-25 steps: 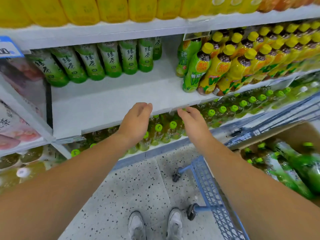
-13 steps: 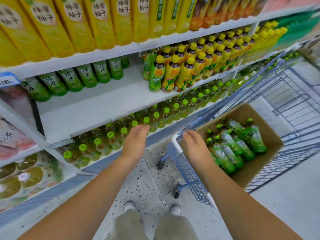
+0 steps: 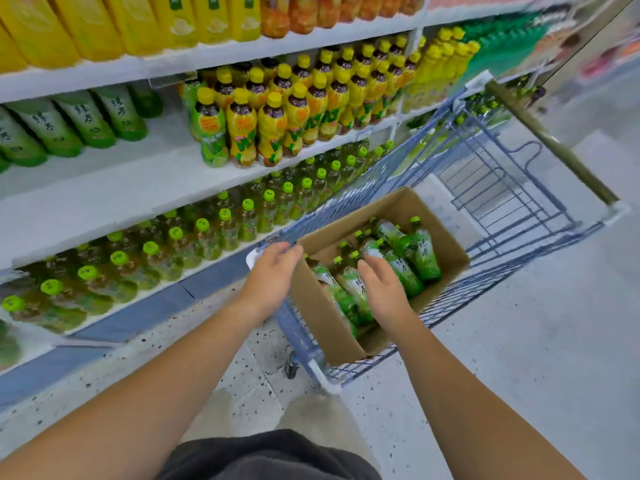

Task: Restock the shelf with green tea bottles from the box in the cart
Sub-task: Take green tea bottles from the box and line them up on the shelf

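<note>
A brown cardboard box (image 3: 446, 237) sits in the blue wire cart (image 3: 502, 188) and holds several green tea bottles (image 3: 420, 252) lying on their sides. My right hand (image 3: 384, 292) hovers open over the bottles at the box's near end, fingers spread, holding nothing. My left hand (image 3: 273, 271) is open at the box's left rim, next to the cart's corner. On the middle shelf (image 3: 114, 188), a few green tea bottles (image 3: 86, 123) stand at the back left, with a wide bare stretch in front of them.
Yellow-capped juice bottles (image 3: 270, 123) fill the middle shelf to the right of the gap. Green-capped bottles (image 3: 204, 233) line the shelf below. Yellow cartons (image 3: 138, 19) stand on the top shelf. The cart's handle (image 3: 554, 143) points away to the right.
Both hands have come away from the shelf edge and moved right and down to the box in the cart. My view has swung right and down with them.
</note>
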A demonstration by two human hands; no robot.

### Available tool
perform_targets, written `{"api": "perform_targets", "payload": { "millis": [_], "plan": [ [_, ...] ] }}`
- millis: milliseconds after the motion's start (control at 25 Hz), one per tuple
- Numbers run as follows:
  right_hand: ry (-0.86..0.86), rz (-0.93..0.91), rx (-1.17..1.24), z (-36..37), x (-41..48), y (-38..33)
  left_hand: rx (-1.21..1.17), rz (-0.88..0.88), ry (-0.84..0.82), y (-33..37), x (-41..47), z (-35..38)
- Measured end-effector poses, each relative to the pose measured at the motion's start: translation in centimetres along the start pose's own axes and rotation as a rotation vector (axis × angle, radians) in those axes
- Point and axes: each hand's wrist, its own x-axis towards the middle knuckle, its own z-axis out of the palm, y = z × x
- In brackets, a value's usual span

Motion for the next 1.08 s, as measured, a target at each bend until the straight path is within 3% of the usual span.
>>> {"api": "perform_targets", "payload": {
  "millis": [480, 1080],
  "plan": [
    [-0.190, 0.061, -0.128, -13.5, 14.4, 7.8, -0.043, -0.170, 0.119, -1.3, 8.0, 18.9],
    [-0.325, 0.158, -0.355, -13.0, 25.4, 17.2, 0.107, -0.366, 0.063, -12.3, 17.1, 24.1]
  ]
}}
